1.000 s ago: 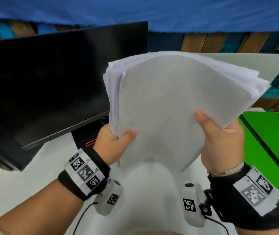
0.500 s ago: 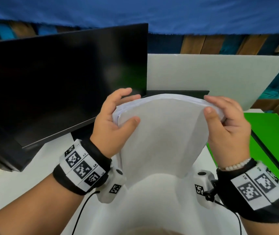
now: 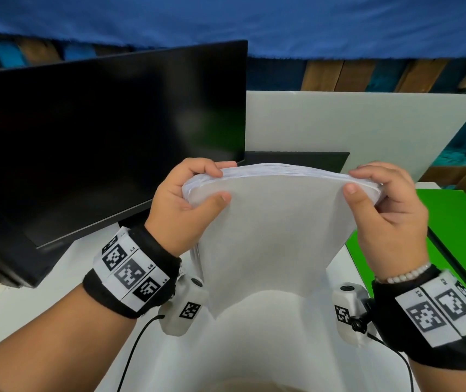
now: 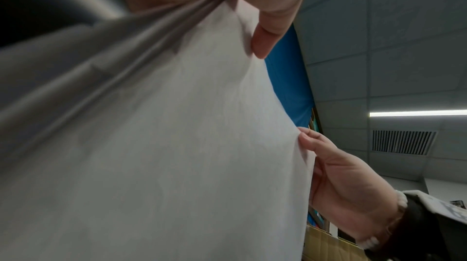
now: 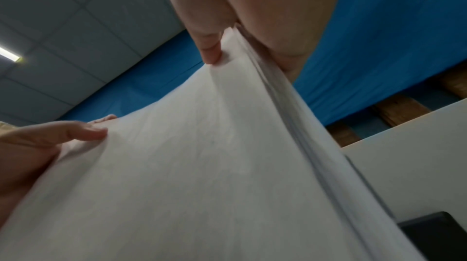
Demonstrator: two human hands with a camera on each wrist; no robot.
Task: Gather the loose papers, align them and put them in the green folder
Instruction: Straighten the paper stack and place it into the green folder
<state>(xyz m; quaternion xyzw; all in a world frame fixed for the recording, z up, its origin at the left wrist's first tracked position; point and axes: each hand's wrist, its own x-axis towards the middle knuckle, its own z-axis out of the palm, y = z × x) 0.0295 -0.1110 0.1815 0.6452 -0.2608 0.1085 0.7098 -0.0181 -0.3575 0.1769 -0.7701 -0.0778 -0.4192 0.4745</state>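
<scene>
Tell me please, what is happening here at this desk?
A person holds a stack of white paper sheets upright above the white desk. The left hand pinches its upper left corner and the right hand pinches its upper right corner, apparently to align the sheets. The flat green folder lies on the desk to the right; the papers are not yet in it. A dark monitor stands at the left.

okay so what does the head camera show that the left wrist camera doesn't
Only the head view shows the green folder on the white desk, lying right of the hands, and the black monitor. Only the left wrist view shows the ceiling light and air vent. Both show the paper stack pinched by the left hand and right hand.
</scene>
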